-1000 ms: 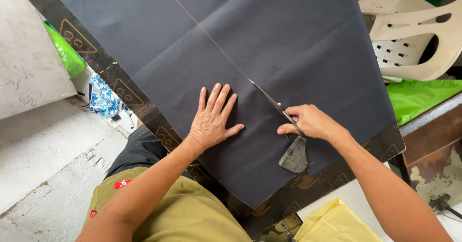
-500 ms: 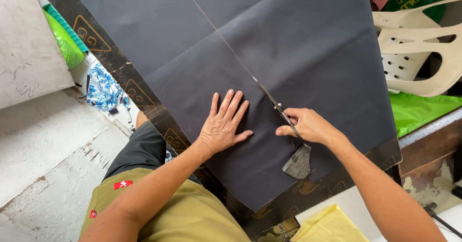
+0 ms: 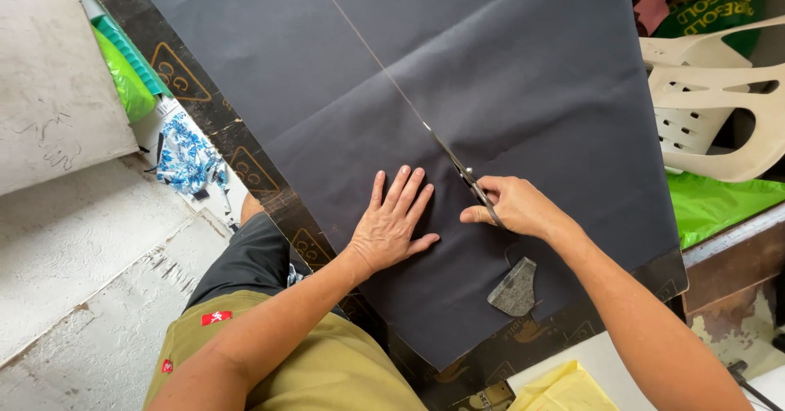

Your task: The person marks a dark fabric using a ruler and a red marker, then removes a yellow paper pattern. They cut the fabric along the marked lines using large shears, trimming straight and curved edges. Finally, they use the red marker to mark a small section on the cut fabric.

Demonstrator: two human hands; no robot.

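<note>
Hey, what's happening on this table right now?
A person is cutting a large sheet of dark fabric along a thin chalk line. The right hand works metal scissors, while the left hand presses flat on the cloth beside the cut. A small grey wedge-shaped piece lies near the edge.

Pale concrete floor (image 3: 74,264) — white plastic chair (image 3: 719,108) alongside

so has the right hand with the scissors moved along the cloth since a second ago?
Yes. The right hand is further up the chalk line, away from the grey chalk piece.
</note>
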